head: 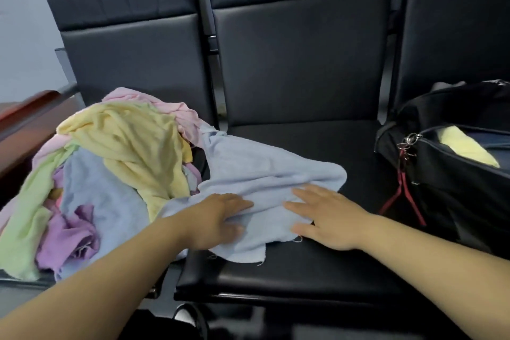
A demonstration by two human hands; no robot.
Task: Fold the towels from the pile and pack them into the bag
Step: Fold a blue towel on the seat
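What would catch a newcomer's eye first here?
A colourful towel pile at left stands out against the black chairs. The left hand and right hand rest on a blue towel spread on the middle seat; a black bag at right holds a yellow towel.

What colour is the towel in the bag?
Yellow. The towel shows inside the bag, head view.
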